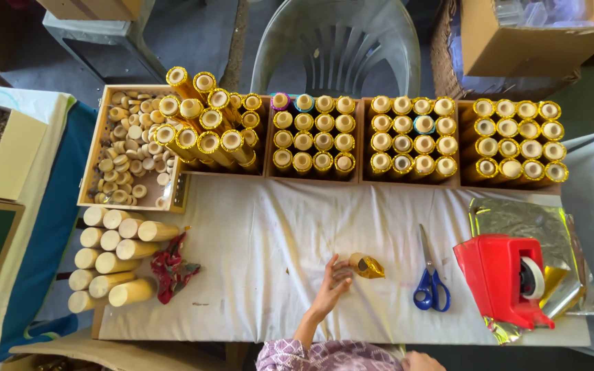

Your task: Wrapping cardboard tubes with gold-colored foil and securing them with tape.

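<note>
Near the surface's point(256, 275) front edge: left grip point(333, 280) open, fingertips touching gold-wrapped piece point(366, 266) just right; right grip point(422, 361) unclear.

Count taken from the red tape dispenser point(507, 278) as reference point.

Tape dispenser: one. Blue-handled scissors point(431, 278), just left of it: one pair. Loose gold-wrapped piece point(367, 266), further left: one.

Trays of upright gold-wrapped tubes, behind the dispenser:
- nearest tray point(517, 141): sixteen tubes, four rows of four;
- next tray leftward point(414, 137): sixteen;
- third tray point(313, 134): sixteen;
- fourth group point(207, 124), leaning and overlapping: roughly a dozen and a half, exact count not possible.

Wooden tray of small cut discs point(128, 154), far left: one tray; discs too many to count.

Bare wooden cylinders point(115, 257), stacked far left of the dispenser: about eleven visible.

Red cloth scrap point(171, 268): one.
</note>
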